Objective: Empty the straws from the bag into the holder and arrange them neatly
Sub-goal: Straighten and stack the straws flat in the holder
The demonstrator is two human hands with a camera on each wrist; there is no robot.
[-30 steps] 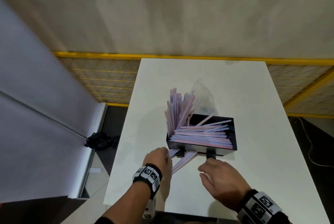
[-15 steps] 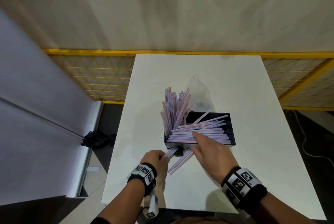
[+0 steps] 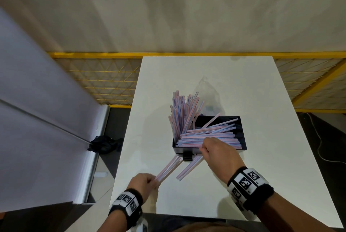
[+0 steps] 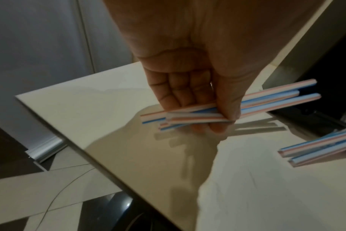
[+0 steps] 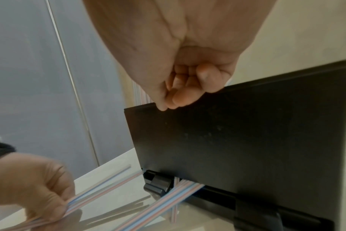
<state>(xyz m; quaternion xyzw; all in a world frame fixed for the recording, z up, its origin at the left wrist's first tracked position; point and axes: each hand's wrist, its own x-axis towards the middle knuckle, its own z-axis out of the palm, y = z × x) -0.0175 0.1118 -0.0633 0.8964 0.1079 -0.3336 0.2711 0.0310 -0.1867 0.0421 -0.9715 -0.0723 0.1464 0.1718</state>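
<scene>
White table (image 3: 243, 85) at frame center bears one black holder (image 3: 241, 125), straws (image 3: 207, 136) heaped inside. Left hand (image 3: 143, 183) pinches three straws (image 4: 267, 100); right hand (image 3: 218, 154), fingers curled, rests on the holder's near rim.

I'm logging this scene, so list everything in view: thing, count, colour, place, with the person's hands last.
table: one, white, centre.
holder: one, black box, on the table.
straws in holder: many, pink, blue and white striped; some lie flat, a bunch leans up at its left end.
straws under holder: a few, striped, poking out at its front base onto the table.
bag: one, clear, behind the holder.
fence: one, yellow mesh, beyond the table.
cloth: one, black, on the floor, left.
left hand: grips a few held straws.
right hand: fingers curled at the holder's front rim.
</scene>
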